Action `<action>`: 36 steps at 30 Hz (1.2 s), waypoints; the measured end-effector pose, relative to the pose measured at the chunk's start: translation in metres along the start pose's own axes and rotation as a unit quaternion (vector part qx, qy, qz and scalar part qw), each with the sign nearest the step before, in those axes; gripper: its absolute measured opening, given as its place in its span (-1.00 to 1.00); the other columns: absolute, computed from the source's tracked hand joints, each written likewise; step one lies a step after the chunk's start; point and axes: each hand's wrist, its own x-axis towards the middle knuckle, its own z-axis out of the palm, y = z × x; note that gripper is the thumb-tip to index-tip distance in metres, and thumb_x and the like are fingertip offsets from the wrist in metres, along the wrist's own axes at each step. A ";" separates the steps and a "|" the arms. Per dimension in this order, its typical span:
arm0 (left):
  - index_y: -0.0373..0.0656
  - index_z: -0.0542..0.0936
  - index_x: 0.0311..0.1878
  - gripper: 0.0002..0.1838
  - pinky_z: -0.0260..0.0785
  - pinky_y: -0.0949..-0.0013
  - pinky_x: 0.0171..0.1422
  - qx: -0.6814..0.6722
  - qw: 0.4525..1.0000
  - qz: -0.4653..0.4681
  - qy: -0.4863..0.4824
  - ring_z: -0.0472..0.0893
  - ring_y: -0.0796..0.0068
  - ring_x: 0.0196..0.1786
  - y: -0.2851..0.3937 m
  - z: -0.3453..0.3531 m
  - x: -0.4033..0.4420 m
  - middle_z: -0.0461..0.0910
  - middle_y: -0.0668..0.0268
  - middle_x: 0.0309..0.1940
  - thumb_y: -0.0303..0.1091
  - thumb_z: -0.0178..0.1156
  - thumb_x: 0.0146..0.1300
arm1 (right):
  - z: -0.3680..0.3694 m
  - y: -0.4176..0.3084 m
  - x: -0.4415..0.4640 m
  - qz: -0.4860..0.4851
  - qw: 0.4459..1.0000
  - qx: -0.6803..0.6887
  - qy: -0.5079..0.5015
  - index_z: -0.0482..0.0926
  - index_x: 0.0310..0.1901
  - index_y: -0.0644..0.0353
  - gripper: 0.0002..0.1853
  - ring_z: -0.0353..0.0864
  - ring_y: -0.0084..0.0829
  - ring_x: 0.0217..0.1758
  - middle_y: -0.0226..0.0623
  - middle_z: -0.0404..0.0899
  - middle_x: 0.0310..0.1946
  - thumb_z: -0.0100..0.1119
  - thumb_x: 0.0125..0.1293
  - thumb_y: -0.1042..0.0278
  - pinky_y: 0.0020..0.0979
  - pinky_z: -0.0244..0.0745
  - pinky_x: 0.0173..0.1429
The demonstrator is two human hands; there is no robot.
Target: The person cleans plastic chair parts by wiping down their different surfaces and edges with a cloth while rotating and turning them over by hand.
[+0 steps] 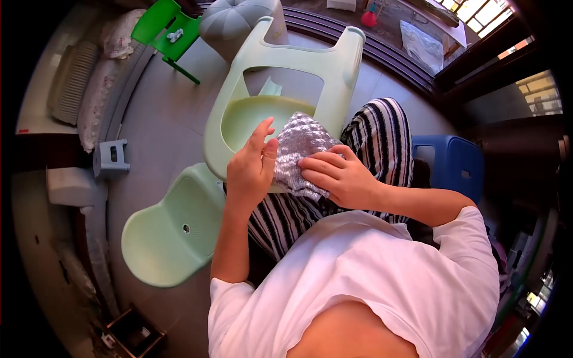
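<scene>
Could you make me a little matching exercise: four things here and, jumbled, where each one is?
1. Grey-and-white checked cloth
2. Blue plastic stool
3. Bright green plastic chair
4. Pale green curved plastic seat

A. Beside the grey tufted pouf
B. Beside the left forearm
C. Under the right hand
D. Right of the black-and-white striped trousers

Pairs: 1-C, 2-D, 3-A, 4-B

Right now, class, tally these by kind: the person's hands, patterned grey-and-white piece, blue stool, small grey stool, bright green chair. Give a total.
Left hand and right hand: 2
Patterned grey-and-white piece: 1
Blue stool: 1
Small grey stool: 1
Bright green chair: 1
Total: 6
</scene>
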 end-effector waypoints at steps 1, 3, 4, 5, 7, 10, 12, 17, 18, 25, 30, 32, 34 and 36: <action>-0.12 0.50 0.11 -0.66 0.41 0.18 -0.08 0.002 1.000 0.006 -0.008 0.61 0.15 -0.32 -0.004 -0.002 0.001 0.65 0.21 -0.23 -0.16 0.01 0.41 | 0.000 0.003 0.000 0.035 0.999 -0.015 -0.009 0.45 0.05 0.11 -0.49 0.38 -0.32 0.18 -0.34 0.39 0.16 0.26 -0.03 0.42 -0.20 0.26 0.18; -0.12 0.55 0.02 -0.62 0.37 0.14 -0.20 0.164 0.981 0.009 -0.104 0.57 0.13 -0.39 -0.015 -0.009 0.007 0.63 0.16 -0.39 -0.04 -0.03 0.41 | 0.011 0.020 0.004 0.101 0.994 -0.013 0.031 0.40 0.09 0.13 -0.41 0.36 -0.21 0.16 -0.26 0.34 0.15 0.30 -0.09 0.42 -0.20 0.33 0.13; -0.16 0.62 -0.26 -0.57 0.30 0.13 -0.30 0.130 0.982 0.030 -0.134 0.49 0.10 -0.46 -0.021 -0.009 0.010 0.56 0.13 -0.55 0.03 -0.02 0.38 | 0.017 0.033 0.008 0.138 0.989 -0.008 0.053 0.36 0.11 0.13 -0.35 0.35 -0.15 0.13 -0.21 0.32 0.12 0.32 -0.13 0.43 -0.19 0.39 0.09; -0.16 0.62 -0.26 -0.57 0.30 0.13 -0.30 0.133 0.981 0.039 -0.137 0.49 0.10 -0.46 -0.022 -0.007 0.012 0.56 0.13 -0.55 0.03 -0.02 0.38 | 0.020 0.045 0.014 0.188 0.980 0.011 0.059 0.38 0.10 0.19 -0.38 0.33 -0.07 0.15 -0.17 0.32 0.16 0.32 -0.11 0.50 -0.18 0.32 0.26; -0.18 0.55 -0.53 -0.53 0.26 0.16 -0.36 0.244 0.961 0.008 -0.134 0.43 0.09 -0.52 -0.021 -0.003 0.011 0.50 0.18 -0.63 0.01 0.05 0.33 | 0.034 0.083 0.026 0.210 0.969 -0.042 0.125 0.40 0.06 0.17 -0.47 0.35 -0.12 0.15 -0.14 0.37 0.11 0.28 -0.01 0.37 -0.22 0.42 0.11; -0.21 0.43 -0.64 -0.51 0.19 0.17 -0.45 0.225 0.970 0.000 -0.094 0.36 0.09 -0.58 -0.035 0.000 0.006 0.40 0.16 -0.67 -0.03 0.10 0.30 | 0.037 0.134 0.052 0.285 0.951 -0.067 0.098 0.46 0.04 0.11 -0.59 0.37 -0.14 0.17 -0.16 0.43 0.08 0.17 0.16 0.17 -0.06 0.35 0.13; -0.23 0.36 -0.68 -0.46 0.08 0.19 -0.53 0.201 0.977 -0.027 -0.063 0.21 0.15 -0.65 -0.037 -0.006 0.007 0.25 0.13 -0.74 -0.03 0.11 0.30 | 0.032 0.160 0.072 0.312 0.941 -0.095 0.087 0.48 0.03 0.07 -0.61 0.38 -0.15 0.17 -0.19 0.44 0.06 0.13 0.20 0.11 -0.02 0.31 0.14; -0.28 0.32 -0.72 -0.41 -0.05 0.28 -0.58 0.177 0.981 -0.079 -0.029 0.01 0.35 -0.67 -0.025 -0.047 0.026 0.04 0.29 -0.79 -0.03 0.15 0.30 | 0.042 0.129 0.089 0.275 0.946 -0.091 0.142 0.52 0.03 -0.01 -0.62 0.41 -0.30 0.15 -0.33 0.48 -0.03 0.20 0.15 0.15 -0.20 0.19 0.19; -0.30 0.34 -0.70 -0.41 -0.05 0.30 -0.59 0.164 0.981 -0.094 -0.032 0.03 0.44 -0.68 -0.021 -0.054 0.030 0.04 0.31 -0.79 -0.03 0.16 0.30 | 0.043 0.113 0.089 0.214 0.961 -0.051 0.166 0.53 0.00 -0.02 -0.61 0.41 -0.32 0.14 -0.36 0.48 -0.04 0.23 0.10 0.18 -0.20 0.18 0.20; -0.35 0.61 -0.58 -0.49 0.07 0.46 -0.58 0.140 0.980 -0.129 -0.062 0.25 0.72 -0.67 -0.036 -0.091 0.039 0.30 0.45 -0.82 -0.05 0.19 0.29 | 0.079 0.182 0.110 0.277 0.904 -0.013 0.326 0.63 -0.10 -0.11 -0.68 0.42 -0.36 0.18 -0.39 0.54 -0.03 0.24 0.04 0.16 -0.16 0.07 0.35; -0.36 0.61 -0.59 -0.47 0.09 0.49 -0.56 0.122 0.978 -0.162 -0.053 0.29 0.73 -0.65 -0.050 -0.113 0.026 0.35 0.47 -0.80 -0.03 0.19 0.30 | 0.113 0.270 0.110 0.450 0.827 0.138 0.308 0.51 0.14 -0.20 -0.57 0.05 -0.21 0.49 -0.32 0.22 0.38 0.07 0.21 0.05 -0.03 -0.08 0.47; -0.35 0.62 -0.58 -0.47 0.09 0.49 -0.56 0.140 0.975 -0.165 -0.045 0.30 0.73 -0.65 -0.053 -0.119 0.029 0.36 0.47 -0.80 -0.03 0.18 0.30 | 0.128 0.263 0.121 0.414 0.842 0.128 0.322 0.52 0.14 -0.18 -0.57 0.06 -0.20 0.49 -0.32 0.26 0.36 0.08 0.20 0.08 -0.03 -0.09 0.47; -0.35 0.62 -0.59 -0.47 0.09 0.51 -0.56 0.122 0.975 -0.181 -0.050 0.31 0.73 -0.65 -0.057 -0.125 0.033 0.39 0.48 -0.78 -0.03 0.18 0.31 | 0.123 0.201 0.132 0.355 0.867 0.114 0.332 0.52 0.12 -0.16 -0.56 0.10 -0.21 0.47 -0.33 0.33 0.31 0.12 0.15 0.14 0.00 -0.12 0.47; -0.34 0.61 -0.59 -0.47 0.09 0.52 -0.55 0.093 0.976 -0.192 -0.041 0.30 0.74 -0.65 -0.068 -0.137 0.043 0.40 0.48 -0.76 -0.03 0.18 0.31 | 0.111 0.130 0.138 0.272 0.893 0.118 0.338 0.53 0.10 -0.15 -0.55 0.14 -0.23 0.45 -0.38 0.38 0.26 0.17 0.11 0.26 0.04 -0.09 0.46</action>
